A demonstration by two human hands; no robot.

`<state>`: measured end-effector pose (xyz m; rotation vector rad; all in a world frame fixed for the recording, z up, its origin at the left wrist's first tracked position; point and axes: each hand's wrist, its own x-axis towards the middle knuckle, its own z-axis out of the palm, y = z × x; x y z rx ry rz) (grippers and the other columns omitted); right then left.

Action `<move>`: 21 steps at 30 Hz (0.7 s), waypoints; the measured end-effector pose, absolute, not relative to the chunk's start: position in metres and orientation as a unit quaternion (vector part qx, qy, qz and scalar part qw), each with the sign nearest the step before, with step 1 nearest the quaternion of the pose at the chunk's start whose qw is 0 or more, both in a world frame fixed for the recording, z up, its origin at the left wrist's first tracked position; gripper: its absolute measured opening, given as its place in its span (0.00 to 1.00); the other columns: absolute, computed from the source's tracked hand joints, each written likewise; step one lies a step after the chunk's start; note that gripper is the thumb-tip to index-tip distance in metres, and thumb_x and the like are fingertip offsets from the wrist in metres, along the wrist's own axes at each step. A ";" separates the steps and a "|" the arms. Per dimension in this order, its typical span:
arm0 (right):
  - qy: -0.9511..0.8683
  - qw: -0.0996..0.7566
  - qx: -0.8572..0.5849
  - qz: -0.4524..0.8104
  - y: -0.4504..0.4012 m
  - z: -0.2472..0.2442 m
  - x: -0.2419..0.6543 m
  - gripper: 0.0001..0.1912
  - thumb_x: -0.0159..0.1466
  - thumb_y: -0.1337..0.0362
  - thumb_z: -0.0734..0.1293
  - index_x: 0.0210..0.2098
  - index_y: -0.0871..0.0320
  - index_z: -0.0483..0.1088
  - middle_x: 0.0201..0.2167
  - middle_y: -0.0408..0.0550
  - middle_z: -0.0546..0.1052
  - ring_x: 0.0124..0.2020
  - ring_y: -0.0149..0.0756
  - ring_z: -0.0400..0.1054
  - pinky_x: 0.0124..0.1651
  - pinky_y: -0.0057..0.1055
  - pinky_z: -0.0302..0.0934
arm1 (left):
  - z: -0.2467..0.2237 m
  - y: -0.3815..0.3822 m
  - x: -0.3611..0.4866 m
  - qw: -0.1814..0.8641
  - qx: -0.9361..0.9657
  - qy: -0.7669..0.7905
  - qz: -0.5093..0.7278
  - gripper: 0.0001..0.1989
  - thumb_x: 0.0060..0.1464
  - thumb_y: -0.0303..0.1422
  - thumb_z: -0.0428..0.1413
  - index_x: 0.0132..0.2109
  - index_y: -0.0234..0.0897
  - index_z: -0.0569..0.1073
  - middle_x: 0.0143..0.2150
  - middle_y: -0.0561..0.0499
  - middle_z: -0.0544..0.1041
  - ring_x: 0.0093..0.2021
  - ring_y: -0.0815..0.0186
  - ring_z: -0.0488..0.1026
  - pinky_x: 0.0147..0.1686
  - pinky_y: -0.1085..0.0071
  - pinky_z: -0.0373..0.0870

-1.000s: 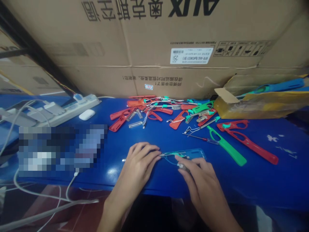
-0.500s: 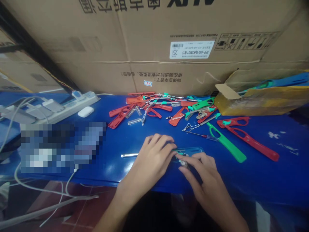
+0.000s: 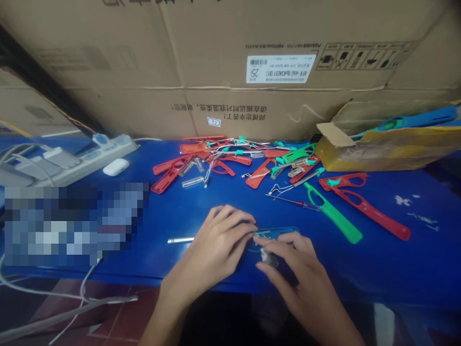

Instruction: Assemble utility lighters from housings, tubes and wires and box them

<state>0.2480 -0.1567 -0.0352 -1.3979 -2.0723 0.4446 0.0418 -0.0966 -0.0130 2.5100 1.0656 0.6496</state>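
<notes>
Near the table's front edge, my left hand [image 3: 225,238] is closed over the left part of a blue lighter casing [image 3: 288,230], fingertips on small parts inside it. A metal tube [image 3: 180,240] sticks out to the left from under that hand. My right hand [image 3: 295,257] has thumb and index finger around a small clear piece with a white end [image 3: 268,258], just in front of the casing. Its index fingertip touches the green and white bits [image 3: 262,235] beside the left fingertips. The fingers hide much of the casing.
Red casings [image 3: 171,173], a green casing [image 3: 333,216], a screwdriver [image 3: 295,201] and wired metal tubes lie behind the hands. A yellow-taped cardboard box [image 3: 378,154] stands back right. At left are a power strip [image 3: 86,163], a white case [image 3: 115,166] and a blurred-out area.
The view has shifted slightly, so the scene sits further left. Both hands remain at the casing; the small clear piece shows a little more between my right thumb and index finger.
</notes>
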 end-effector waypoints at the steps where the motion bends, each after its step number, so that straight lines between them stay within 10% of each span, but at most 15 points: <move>1: -0.781 0.296 -0.524 0.167 -0.157 -0.035 0.248 0.14 0.70 0.58 0.66 0.55 0.46 0.71 0.44 0.47 0.77 0.46 0.41 0.70 0.47 0.40 0.68 | -0.013 -0.097 0.041 0.168 0.880 0.378 0.233 0.09 0.69 0.28 0.52 0.50 0.41 0.76 0.54 0.53 0.78 0.53 0.63 0.70 0.54 0.59 0.61; 21: -0.789 0.291 -0.507 0.189 -0.156 -0.037 0.250 0.07 0.70 0.63 0.66 0.47 0.49 0.72 0.51 0.47 0.80 0.50 0.41 0.72 0.51 0.43 0.70 | -0.013 -0.100 0.046 0.218 0.842 0.410 0.274 0.07 0.72 0.33 0.51 0.43 0.39 0.71 0.44 0.53 0.77 0.45 0.64 0.68 0.47 0.63 0.60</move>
